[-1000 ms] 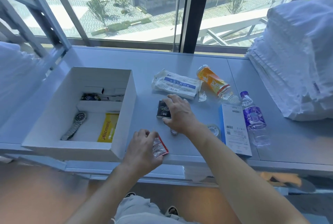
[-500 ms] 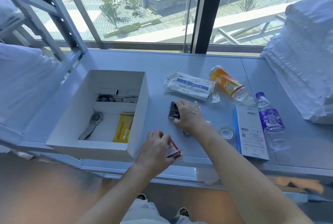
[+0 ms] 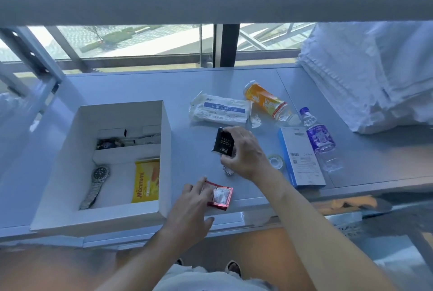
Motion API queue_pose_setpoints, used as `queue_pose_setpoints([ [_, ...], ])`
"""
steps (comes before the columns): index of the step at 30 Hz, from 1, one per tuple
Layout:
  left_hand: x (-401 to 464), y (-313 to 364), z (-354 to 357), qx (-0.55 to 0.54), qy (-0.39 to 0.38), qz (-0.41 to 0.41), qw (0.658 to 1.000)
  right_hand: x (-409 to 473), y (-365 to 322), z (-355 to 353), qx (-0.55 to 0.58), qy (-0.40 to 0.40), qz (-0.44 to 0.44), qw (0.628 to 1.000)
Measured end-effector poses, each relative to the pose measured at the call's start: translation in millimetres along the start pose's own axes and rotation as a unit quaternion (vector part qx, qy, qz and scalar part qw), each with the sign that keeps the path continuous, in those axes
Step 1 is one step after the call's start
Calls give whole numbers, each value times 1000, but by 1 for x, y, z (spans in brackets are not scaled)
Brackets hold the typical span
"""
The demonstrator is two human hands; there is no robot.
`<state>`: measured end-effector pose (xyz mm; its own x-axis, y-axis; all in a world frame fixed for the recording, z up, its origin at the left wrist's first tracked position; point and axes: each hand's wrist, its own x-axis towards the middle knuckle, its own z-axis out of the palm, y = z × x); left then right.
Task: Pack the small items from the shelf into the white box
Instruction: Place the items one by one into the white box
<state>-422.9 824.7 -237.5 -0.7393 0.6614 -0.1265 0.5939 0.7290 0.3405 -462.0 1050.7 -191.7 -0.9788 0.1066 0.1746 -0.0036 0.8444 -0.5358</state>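
The open white box [image 3: 70, 150] stands on the left of the grey shelf [image 3: 131, 89]; inside lie a metal watch [image 3: 97, 183], a yellow snack packet [image 3: 145, 183] and small items behind a divider. My right hand [image 3: 246, 152] pinches a small black packet [image 3: 223, 144] and has it tilted up off the shelf. My left hand [image 3: 189, 204] touches a red sachet [image 3: 221, 197] near the shelf's front edge with its fingertips. A small metal ring [image 3: 228, 172] lies under my right hand.
A white mask pack [image 3: 220, 112], an orange bottle [image 3: 266, 101], a water bottle [image 3: 319, 138], a blue-and-white carton [image 3: 302, 157] and a tape roll [image 3: 276, 160] lie to the right. Folded white cloth [image 3: 375, 75] is stacked at far right. A window runs behind.
My right hand has lifted the black packet off the shelf and tilted it up. My left hand has uncurled from the red sachet, which now lies flat under its fingertips.
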Motion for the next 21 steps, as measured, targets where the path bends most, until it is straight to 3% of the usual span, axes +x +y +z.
queue_pose_setpoints([
  [10,18,11,-6,86,2,71,994,-25,8,-5,37,7,68,997],
  [21,30,22,-20,52,12,83,995,-38,14,-11,89,44,63,993],
])
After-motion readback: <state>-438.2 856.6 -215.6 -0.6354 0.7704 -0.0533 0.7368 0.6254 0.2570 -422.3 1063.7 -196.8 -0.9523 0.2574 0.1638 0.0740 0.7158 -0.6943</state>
